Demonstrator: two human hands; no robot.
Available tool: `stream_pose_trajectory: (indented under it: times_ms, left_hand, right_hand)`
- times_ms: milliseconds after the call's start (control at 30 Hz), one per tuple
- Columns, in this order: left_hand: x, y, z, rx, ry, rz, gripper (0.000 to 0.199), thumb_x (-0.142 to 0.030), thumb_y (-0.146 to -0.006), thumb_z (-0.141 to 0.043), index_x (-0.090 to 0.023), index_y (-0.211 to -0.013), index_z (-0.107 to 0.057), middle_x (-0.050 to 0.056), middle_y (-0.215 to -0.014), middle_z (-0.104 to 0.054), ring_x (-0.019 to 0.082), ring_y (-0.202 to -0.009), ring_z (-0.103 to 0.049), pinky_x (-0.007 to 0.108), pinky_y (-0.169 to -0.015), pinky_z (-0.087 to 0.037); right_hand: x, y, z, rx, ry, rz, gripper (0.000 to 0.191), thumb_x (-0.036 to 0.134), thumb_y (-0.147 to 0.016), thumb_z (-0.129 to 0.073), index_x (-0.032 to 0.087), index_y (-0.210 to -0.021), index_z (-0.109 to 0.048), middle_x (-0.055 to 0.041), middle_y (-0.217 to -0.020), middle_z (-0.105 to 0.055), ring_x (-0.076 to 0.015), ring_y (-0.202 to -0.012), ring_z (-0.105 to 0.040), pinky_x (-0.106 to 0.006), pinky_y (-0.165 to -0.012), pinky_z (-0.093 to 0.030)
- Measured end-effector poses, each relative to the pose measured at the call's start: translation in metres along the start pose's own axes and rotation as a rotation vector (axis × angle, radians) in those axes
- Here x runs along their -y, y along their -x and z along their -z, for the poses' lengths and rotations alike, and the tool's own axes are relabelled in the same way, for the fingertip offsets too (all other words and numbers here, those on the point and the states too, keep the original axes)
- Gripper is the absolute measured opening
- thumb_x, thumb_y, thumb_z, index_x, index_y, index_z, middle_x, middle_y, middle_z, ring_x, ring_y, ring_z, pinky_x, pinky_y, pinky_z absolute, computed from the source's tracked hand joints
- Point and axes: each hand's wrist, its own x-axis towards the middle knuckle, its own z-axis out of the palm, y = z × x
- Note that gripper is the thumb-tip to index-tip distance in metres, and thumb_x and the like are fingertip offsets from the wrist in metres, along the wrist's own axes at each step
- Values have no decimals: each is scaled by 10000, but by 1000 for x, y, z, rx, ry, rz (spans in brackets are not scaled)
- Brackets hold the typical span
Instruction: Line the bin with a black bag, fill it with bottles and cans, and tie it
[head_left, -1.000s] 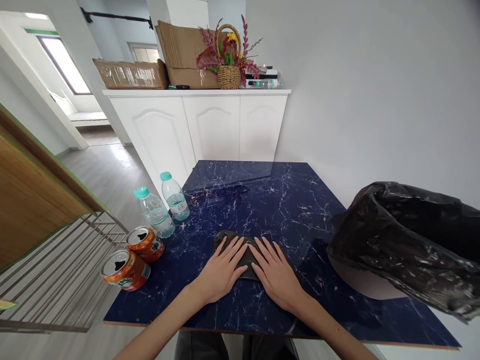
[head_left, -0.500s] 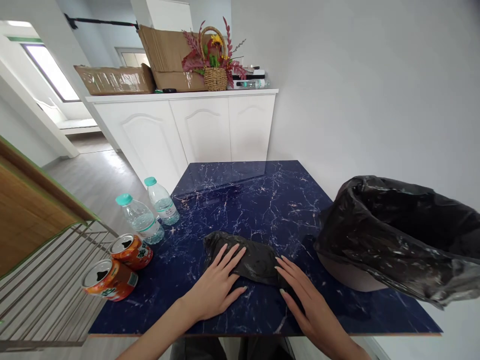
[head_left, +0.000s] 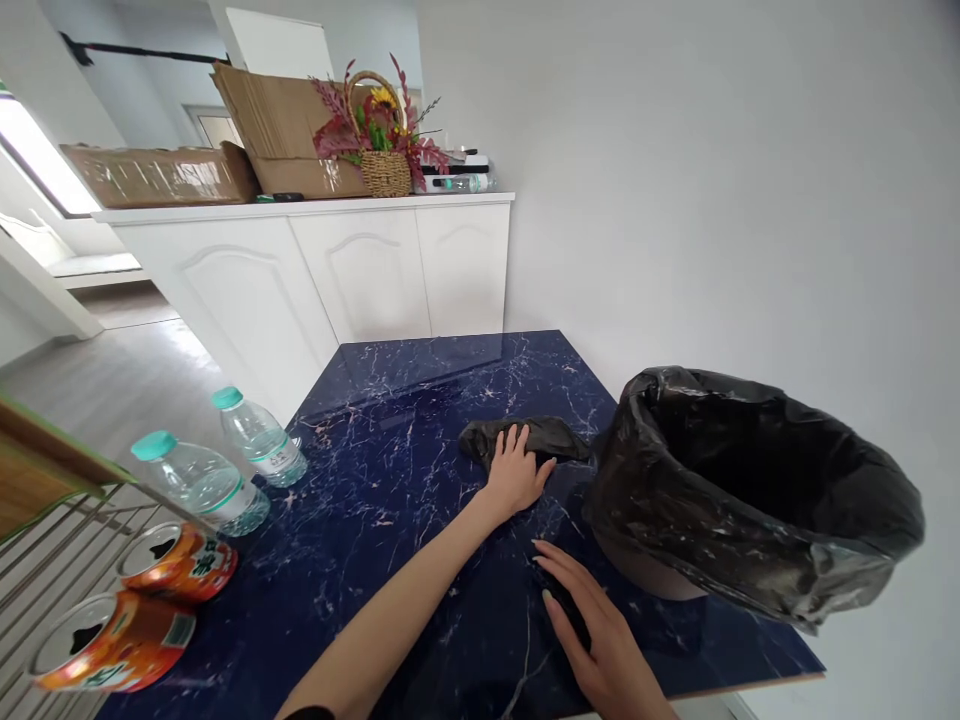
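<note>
A crumpled black plastic bag (head_left: pixel 551 437) lies flattened on the dark blue marbled table (head_left: pixel 420 450). My left hand (head_left: pixel 516 475) rests on top of it with the fingers stretched out, pressing rather than gripping. Nearer the front edge, my right hand (head_left: pixel 592 625) is low over the table, fingers extended and thumb apart. A dark patch shows between that thumb and the fingers; I cannot tell whether it is shadow or an object. To the right stands a bin (head_left: pixel 660 575) lined with a black garbage bag (head_left: pixel 697 510), its mouth open.
Two water bottles (head_left: pixel 259 437) with teal caps stand along the table's left side. Two orange drink cans (head_left: pixel 180 565) are nearer, beside a wire rack (head_left: pixel 22 590). Behind the table, a white cabinet (head_left: pixel 375 265) carries cardboard boxes (head_left: pixel 161 175) and a flower basket (head_left: pixel 386 172).
My left hand has moved forward and right with the bag beneath it, closer to the bin. My right hand has come off the bag's edge. The view has swung to the right.
</note>
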Motion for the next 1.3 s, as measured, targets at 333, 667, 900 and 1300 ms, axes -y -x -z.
stream_pose_trajectory:
  times_ms: [333, 667, 900, 1300]
  left_hand:
    - [-40, -57, -22, 39, 168, -223, 406, -415, -974, -665, -181, -1301, -718, 194, -1766, -255, 459, -1619, -242, 715, -1282, -209]
    - [16, -10, 3, 49, 53, -241, 645, -626, -1090, -384, -321, -1658, -404, 90, -1770, -293, 441, -1643, -163, 740, -1288, -132]
    - [0, -14, -11, 5, 45, -186, 597, -540, -1127, -308, -259, -1628, -470, 120, -1754, -324, 445, -1636, -187, 729, -1293, -128]
    - [63, 139, 50, -40, -65, -176, 556, -479, -1140, -356, -277, -1656, -401, 72, -1735, -372, 306, -1625, -298, 574, -1304, -299]
  right_hand:
    - [-9, -4, -10, -98, 11, -5, 427, 365, -1115, -471, 399, -1530, -562, -21, -1569, -604, -310, -1416, -609, -470, -1134, -587]
    - [-4, -3, -17, -66, -16, -121, 406, 476, -1118, -456, 448, -1506, -573, 14, -1547, -622, -291, -1398, -628, -458, -1097, -619]
    - [-8, -4, -16, -91, 14, -74, 402, 456, -1110, -473, 413, -1493, -587, -14, -1507, -658, -301, -1360, -659, -454, -1056, -644]
    - [4, -3, -2, -108, 18, -54, 352, 463, -1093, -490, 344, -1353, -694, -40, -1417, -719, -290, -1315, -692, -448, -1070, -623]
